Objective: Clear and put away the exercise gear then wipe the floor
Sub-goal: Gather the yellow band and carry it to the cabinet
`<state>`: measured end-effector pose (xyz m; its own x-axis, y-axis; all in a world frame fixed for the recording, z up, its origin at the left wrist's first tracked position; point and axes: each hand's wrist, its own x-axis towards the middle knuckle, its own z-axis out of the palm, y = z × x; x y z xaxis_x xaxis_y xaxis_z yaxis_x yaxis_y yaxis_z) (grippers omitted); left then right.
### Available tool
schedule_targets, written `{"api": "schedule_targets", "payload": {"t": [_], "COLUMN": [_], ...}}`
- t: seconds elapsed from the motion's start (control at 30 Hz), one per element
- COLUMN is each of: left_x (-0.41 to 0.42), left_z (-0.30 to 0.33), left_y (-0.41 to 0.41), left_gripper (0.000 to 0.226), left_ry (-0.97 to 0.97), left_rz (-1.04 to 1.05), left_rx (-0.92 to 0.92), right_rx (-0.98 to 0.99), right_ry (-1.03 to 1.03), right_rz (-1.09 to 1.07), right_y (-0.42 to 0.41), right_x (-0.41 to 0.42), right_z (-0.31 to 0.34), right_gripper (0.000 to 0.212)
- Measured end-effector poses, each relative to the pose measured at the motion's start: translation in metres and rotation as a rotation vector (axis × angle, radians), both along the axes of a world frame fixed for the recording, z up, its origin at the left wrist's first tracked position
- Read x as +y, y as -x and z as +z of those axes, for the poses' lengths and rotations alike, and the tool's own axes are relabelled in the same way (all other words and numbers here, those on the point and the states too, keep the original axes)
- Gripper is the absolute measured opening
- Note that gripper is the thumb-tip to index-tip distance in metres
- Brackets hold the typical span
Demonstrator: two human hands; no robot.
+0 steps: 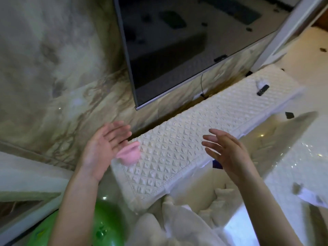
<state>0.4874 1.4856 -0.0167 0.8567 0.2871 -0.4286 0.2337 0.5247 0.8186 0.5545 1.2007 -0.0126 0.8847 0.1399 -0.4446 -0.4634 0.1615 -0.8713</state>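
Note:
A pink soft object lies at the near left end of the white quilted cabinet top, blurred by motion. My left hand hovers just left of it with fingers straight and holds nothing; whether it touches the pink object I cannot tell. My right hand is raised over the cabinet's front edge, fingers spread, empty. A green exercise ball sits on the floor below my left forearm, partly hidden by it.
A large dark TV screen hangs on the marble wall above the cabinet. A black remote lies at the cabinet's far end. The glossy white floor runs to the right. A white furniture edge stands at the left.

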Motion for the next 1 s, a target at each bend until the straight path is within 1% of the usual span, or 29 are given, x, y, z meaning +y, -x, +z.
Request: {"api": "schedule_targets", "payload": {"t": [0.1, 0.2, 0.27, 0.37, 0.5, 0.53, 0.6, 0.63, 0.7, 0.83, 0.93, 1.0], "left_x": [-0.009, -0.019, -0.028, -0.049, -0.092, -0.104, -0.132, -0.147, -0.180, -0.257, -0.319, -0.360], "left_z": [0.009, 0.011, 0.008, 0.003, -0.004, -0.004, -0.004, -0.004, -0.006, -0.002, 0.005, 0.011], "left_y": [-0.005, -0.007, -0.008, -0.007, -0.009, -0.011, -0.012, -0.011, -0.006, 0.025, 0.061, 0.086], "left_gripper": [0.045, 0.033, 0.027, 0.023, 0.019, 0.020, 0.034, 0.032, 0.015, 0.018, 0.017, 0.021], "left_ry": [0.000, -0.021, -0.070, -0.150, -0.166, -0.148, -0.101, -0.096, -0.126, -0.142, -0.117, -0.089], "left_rz": [-0.048, -0.152, -0.254, -0.442, -0.680, -0.749, -0.860, -0.906, -0.995, -1.214, -1.349, -1.441], "left_rx": [-0.014, -0.002, 0.001, -0.019, -0.022, -0.023, -0.015, -0.015, -0.020, -0.033, -0.036, -0.040], "right_rx": [-0.041, -0.060, -0.065, -0.057, -0.039, -0.036, -0.032, -0.031, -0.030, -0.031, -0.037, -0.040], "right_ry": [-0.042, -0.055, -0.056, -0.049, -0.024, -0.013, 0.012, 0.025, 0.043, 0.058, 0.051, 0.050], "right_rz": [-0.166, -0.295, -0.384, -0.538, -0.759, -0.813, -0.929, -0.985, -1.101, -1.324, -1.454, -1.527], "right_y": [0.020, 0.054, 0.081, 0.127, 0.190, 0.206, 0.240, 0.258, 0.293, 0.361, 0.408, 0.437], "right_x": [-0.023, -0.034, -0.040, -0.051, -0.075, -0.082, -0.097, -0.103, -0.116, -0.140, -0.159, -0.176], "right_z": [0.014, 0.016, 0.013, 0.006, -0.002, -0.002, -0.002, -0.002, -0.003, -0.005, -0.005, -0.007], "right_gripper": [0.022, 0.019, 0.018, 0.019, 0.019, 0.018, 0.016, 0.016, 0.017, 0.018, 0.018, 0.019]}}
